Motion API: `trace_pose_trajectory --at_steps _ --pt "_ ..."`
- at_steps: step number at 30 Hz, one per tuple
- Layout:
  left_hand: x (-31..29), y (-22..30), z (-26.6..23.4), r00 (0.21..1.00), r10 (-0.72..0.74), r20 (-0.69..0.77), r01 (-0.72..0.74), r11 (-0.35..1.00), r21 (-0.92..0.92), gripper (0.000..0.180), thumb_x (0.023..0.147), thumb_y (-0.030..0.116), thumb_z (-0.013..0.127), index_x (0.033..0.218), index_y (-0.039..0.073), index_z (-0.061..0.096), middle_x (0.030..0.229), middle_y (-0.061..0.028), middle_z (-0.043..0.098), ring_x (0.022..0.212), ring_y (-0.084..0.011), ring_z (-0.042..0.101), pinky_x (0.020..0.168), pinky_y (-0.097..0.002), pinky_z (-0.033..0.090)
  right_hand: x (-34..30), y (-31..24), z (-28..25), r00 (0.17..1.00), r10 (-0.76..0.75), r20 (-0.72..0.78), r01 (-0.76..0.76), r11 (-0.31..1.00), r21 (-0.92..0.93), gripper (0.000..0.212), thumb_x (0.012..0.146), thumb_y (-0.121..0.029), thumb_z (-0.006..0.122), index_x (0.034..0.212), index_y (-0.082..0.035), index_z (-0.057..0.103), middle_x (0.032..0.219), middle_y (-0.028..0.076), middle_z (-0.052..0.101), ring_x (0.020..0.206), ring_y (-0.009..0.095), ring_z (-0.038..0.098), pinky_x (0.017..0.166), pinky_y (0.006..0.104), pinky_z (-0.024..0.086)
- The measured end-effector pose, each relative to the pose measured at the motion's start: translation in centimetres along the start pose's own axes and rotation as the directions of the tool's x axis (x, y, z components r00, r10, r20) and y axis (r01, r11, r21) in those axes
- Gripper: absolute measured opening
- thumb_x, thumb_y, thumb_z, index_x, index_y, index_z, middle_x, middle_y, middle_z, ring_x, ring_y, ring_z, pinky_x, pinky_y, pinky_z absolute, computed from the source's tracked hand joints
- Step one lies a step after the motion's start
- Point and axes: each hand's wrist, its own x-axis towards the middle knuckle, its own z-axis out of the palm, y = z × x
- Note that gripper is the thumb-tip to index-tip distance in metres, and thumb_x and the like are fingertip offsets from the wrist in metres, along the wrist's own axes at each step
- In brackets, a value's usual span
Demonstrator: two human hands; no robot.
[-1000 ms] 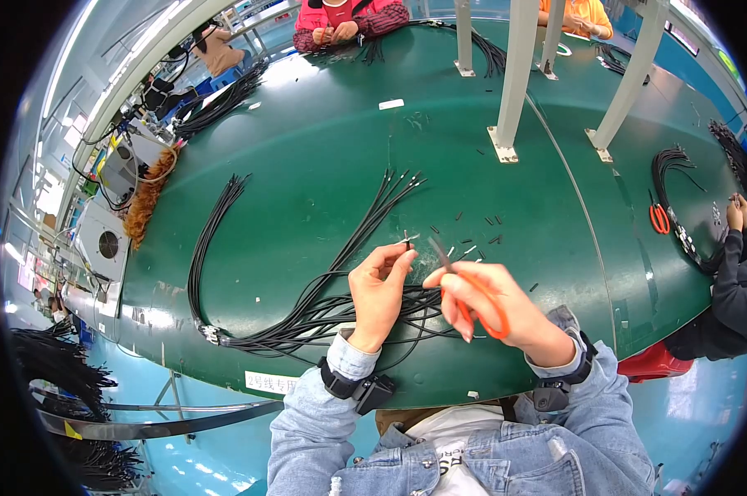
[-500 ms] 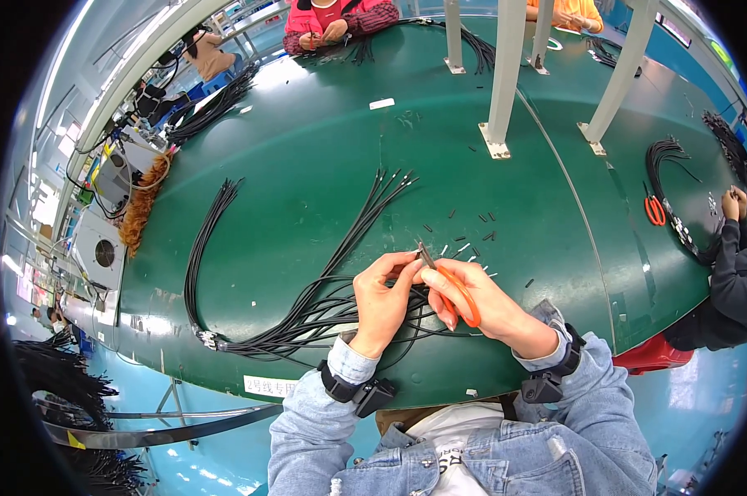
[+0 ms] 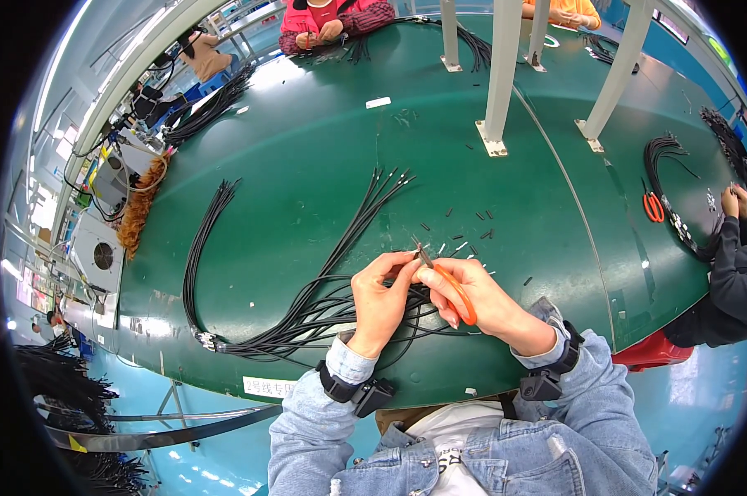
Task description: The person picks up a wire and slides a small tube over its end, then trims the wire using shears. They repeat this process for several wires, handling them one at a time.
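Over the green table, my left hand pinches the end of a black cable between thumb and fingers. My right hand is wrapped around orange-handled cutters, whose dark jaws meet the cable end at my left fingertips. My fingers partly hide where the jaws and cable touch. From under my hands a bundle of black cables spreads left, then bends up along the table in a curved strand. Another group of cable ends points away from me. Short black pieces and white bits lie just beyond my right hand.
White metal posts stand on the table at the far right. Another pair of orange-handled cutters lies to the right beside a cable bundle. Co-workers' hands work at the right edge and the far side. A boxy machine stands left.
The cutters' orange handles have come closer together in my right hand. Both hands stay nearly in place, and the whole view has shifted slightly.
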Motion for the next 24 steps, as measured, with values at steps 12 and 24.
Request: trace_pose_trajectory --at_steps 12,24 --pt "0.3 -0.3 -0.3 0.996 -0.072 -0.055 0.071 0.997 -0.026 0.014 0.082 0.001 0.062 0.094 -0.004 0.062 0.086 -0.0055 0.065 0.077 -0.0074 0.059 0.069 -0.0193 0.048 0.3 -0.8 -0.6 0.975 -0.163 -0.15 0.171 0.985 0.04 0.03 0.094 -0.026 0.045 0.098 0.002 0.053 0.056 0.001 0.047 0.042 0.007 0.043 0.04 0.0205 0.036" --pt "0.1 -0.3 -0.2 0.998 -0.046 -0.051 0.045 0.998 -0.036 0.013 0.081 0.001 0.063 0.093 -0.003 0.062 0.08 -0.0043 0.065 0.069 -0.0067 0.058 0.063 -0.0188 0.048 0.0 -0.4 -0.5 0.993 0.063 0.102 -0.055 0.995 -0.082 0.033 0.094 -0.029 0.045 0.097 0.002 0.056 0.057 0.0 0.048 0.046 0.007 0.045 0.041 0.0214 0.036"
